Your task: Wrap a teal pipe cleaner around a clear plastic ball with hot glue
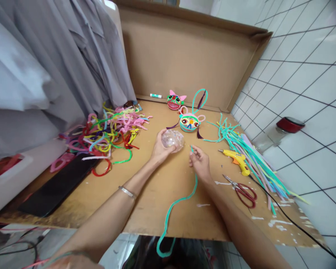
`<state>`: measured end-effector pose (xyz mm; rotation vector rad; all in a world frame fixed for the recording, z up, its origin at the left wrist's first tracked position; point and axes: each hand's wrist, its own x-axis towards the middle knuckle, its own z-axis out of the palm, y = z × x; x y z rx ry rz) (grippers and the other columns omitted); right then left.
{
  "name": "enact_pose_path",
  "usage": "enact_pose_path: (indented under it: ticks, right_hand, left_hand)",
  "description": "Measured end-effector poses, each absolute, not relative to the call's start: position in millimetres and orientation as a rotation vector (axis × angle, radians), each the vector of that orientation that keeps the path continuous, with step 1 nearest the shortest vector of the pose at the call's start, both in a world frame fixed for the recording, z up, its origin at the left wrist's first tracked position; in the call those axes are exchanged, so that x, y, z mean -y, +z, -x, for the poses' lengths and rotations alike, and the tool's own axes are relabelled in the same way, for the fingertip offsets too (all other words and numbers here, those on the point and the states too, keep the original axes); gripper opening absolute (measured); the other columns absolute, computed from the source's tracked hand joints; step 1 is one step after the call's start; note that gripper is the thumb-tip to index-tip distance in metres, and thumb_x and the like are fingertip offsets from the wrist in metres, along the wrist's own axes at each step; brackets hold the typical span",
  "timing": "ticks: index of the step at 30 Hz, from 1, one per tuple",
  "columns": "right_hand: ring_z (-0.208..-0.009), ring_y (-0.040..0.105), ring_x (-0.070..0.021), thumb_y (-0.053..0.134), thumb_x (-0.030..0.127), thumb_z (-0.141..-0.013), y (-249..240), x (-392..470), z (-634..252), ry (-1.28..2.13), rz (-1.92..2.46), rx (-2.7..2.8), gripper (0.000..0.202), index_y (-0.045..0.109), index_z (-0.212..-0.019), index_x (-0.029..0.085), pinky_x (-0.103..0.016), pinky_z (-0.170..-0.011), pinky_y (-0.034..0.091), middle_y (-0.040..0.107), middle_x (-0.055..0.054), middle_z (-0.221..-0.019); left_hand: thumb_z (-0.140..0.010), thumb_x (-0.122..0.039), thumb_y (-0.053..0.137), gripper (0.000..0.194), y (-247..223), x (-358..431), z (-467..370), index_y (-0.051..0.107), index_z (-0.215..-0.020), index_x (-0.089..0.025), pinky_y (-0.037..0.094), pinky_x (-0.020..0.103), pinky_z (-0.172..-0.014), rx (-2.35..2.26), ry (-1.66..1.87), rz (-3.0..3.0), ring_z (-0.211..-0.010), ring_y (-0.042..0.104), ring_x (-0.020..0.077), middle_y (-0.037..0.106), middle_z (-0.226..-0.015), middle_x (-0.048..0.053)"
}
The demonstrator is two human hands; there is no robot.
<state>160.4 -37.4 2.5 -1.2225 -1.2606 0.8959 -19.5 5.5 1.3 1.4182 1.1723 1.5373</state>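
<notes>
My left hand (pixel 160 149) is wrapped round a clear, rounded plastic ball (pixel 173 141) at the middle of the table. Just right of it, my right hand (pixel 198 160) pinches the end of a long teal pipe cleaner (pixel 170 209). This strand curves down from the hand and loops over the table's front edge. The pinched tip points up towards the ball, with a gap between them. Behind the ball stand a decorated ball with a teal face and pink ears (pixel 189 122) and a smaller one with a red mouth (pixel 174 101).
Tangled coloured pipe cleaners (pixel 112 127) and a black flat object (pixel 58 183) lie left. At right are a yellow glue gun (pixel 238 160) with a cord, red-handled scissors (pixel 245 192), straight pipe cleaners (pixel 257 164) and a jar (pixel 274 136). Cardboard (pixel 184 56) stands behind.
</notes>
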Motion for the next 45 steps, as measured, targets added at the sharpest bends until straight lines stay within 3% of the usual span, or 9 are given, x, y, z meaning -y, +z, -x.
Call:
enact_pose_path:
  ticks: [7,12,16,19,25,31,38,42,45]
  right_hand:
    - [-0.06,0.065,-0.0143,0.08,0.05,-0.065,19.5,37.7,-159.7,1.143,1.045,0.967,0.05,0.064,-0.1,0.019,-0.027,-0.06,0.05,0.075,-0.001,-0.07]
    - [-0.069,0.069,-0.0163,0.079,0.048,-0.067,25.8,41.1,-160.9,1.186,0.999,0.901,0.042,0.065,-0.096,0.021,-0.028,-0.065,0.051,0.077,-0.003,-0.078]
    - [-0.09,0.071,-0.0184,0.079,0.044,-0.067,28.2,44.0,-160.0,1.207,0.96,0.898,0.033,0.067,-0.09,0.023,-0.03,-0.073,0.054,0.078,-0.005,-0.1]
    - [-0.098,0.069,-0.0204,0.079,0.042,-0.066,28.1,43.6,-157.2,1.173,0.919,0.906,0.031,0.069,-0.089,0.024,-0.033,-0.078,0.056,0.077,-0.005,-0.106]
    - [-0.078,0.065,-0.0166,0.082,0.037,-0.059,24.1,43.7,-150.5,1.2,0.902,0.852,0.027,0.072,-0.08,0.022,-0.028,-0.063,0.053,0.077,-0.003,-0.094]
    - [-0.076,0.064,-0.0152,0.076,0.038,-0.065,21.0,41.7,-148.2,1.229,0.923,0.948,0.026,0.071,-0.083,0.021,-0.029,-0.069,0.054,0.074,-0.002,-0.09]
    - [-0.107,0.063,-0.028,0.057,0.029,-0.08,27.6,37.1,-216.1,0.205,1.477,1.522,0.029,0.07,-0.104,0.019,-0.05,-0.104,0.047,0.072,-0.012,-0.109]
    - [-0.111,0.062,-0.0398,0.055,0.037,-0.09,44.5,54.2,-268.6,-0.276,2.092,1.622,0.039,0.068,-0.111,0.006,-0.057,-0.095,0.048,0.067,-0.027,-0.114]
    - [-0.107,0.067,-0.0429,0.051,0.051,-0.094,54.3,63.1,-285.2,-0.318,2.473,1.599,0.059,0.064,-0.118,-0.002,-0.051,-0.085,0.053,0.065,-0.032,-0.114]
  left_hand:
    - [-0.062,-0.045,0.082,0.089,5.9,-3.1,24.7,0.045,-0.139,-0.019,0.032,0.053,-0.121,-1.298,1.528,-1.492,-0.139,0.046,0.0362,0.045,-0.146,0.018]
    - [-0.076,-0.043,0.073,0.06,23.7,15.1,23.2,0.055,-0.129,-0.021,0.029,0.051,-0.122,-1.385,1.857,-1.782,-0.142,0.04,0.0324,0.044,-0.146,0.015]
    - [-0.085,-0.043,0.066,0.027,31.3,37.2,3.1,0.067,-0.1,-0.021,0.049,0.042,-0.1,-1.191,1.825,-1.903,-0.106,0.06,0.0247,0.064,-0.111,0.01]
    - [-0.088,-0.046,0.063,0.031,29.1,50.4,-18.5,0.067,-0.101,-0.018,0.051,0.031,-0.072,-1.042,1.599,-1.632,-0.071,0.057,0.0148,0.068,-0.093,0.007]
    - [-0.073,-0.061,0.076,0.045,23.1,54.9,-34.4,0.068,-0.076,-0.017,0.04,0.024,-0.056,-0.824,1.266,-1.273,-0.053,0.047,0.0096,0.059,-0.059,-0.002]
    - [-0.063,-0.057,0.082,0.044,18.8,49.0,-32.6,0.062,-0.066,-0.017,0.033,0.022,-0.051,-0.891,1.293,-1.175,-0.047,0.039,0.0067,0.06,-0.057,-0.003]
    - [-0.063,-0.052,0.079,0.041,10.2,39.1,-31.6,0.064,-0.078,-0.017,0.034,0.022,-0.054,-0.988,1.334,-1.125,-0.052,0.045,0.0088,0.057,-0.058,-0.005]
    - [-0.062,-0.044,0.076,0.034,6.6,35.8,-34.0,0.066,-0.081,-0.017,0.038,0.023,-0.057,-0.989,1.341,-1.092,-0.055,0.051,0.0103,0.057,-0.057,-0.005]
    - [-0.063,-0.037,0.073,0.027,6.3,35.6,-36.9,0.067,-0.08,-0.017,0.04,0.023,-0.06,-0.963,1.352,-1.087,-0.056,0.052,0.0098,0.06,-0.058,-0.005]
